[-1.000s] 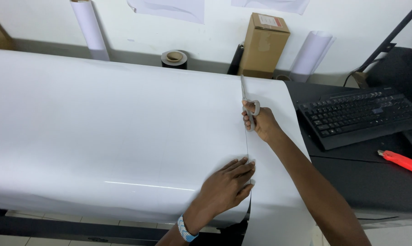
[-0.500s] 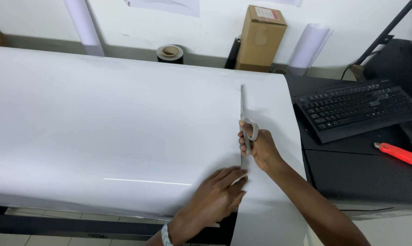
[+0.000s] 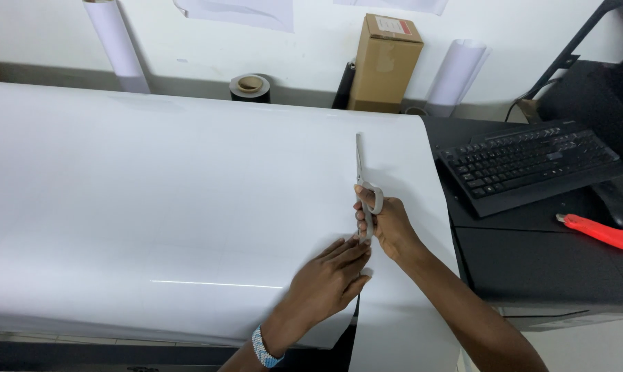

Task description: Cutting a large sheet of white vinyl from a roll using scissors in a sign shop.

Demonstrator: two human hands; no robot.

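A large white sheet covers the table. My right hand grips grey scissors whose blades lie closed and point away from me on the sheet. A cut runs from the near edge up to the scissors. My left hand, with a beaded wristband, presses flat on the sheet just left of the cut, fingertips close to the scissor handles.
A black keyboard and a red utility knife lie on the dark desk at the right. Against the back wall stand a cardboard box, white paper rolls, and a dark tape roll.
My right hand has drawn the scissors back toward me along the cut line. My left hand shifted slightly along the sheet beside it.
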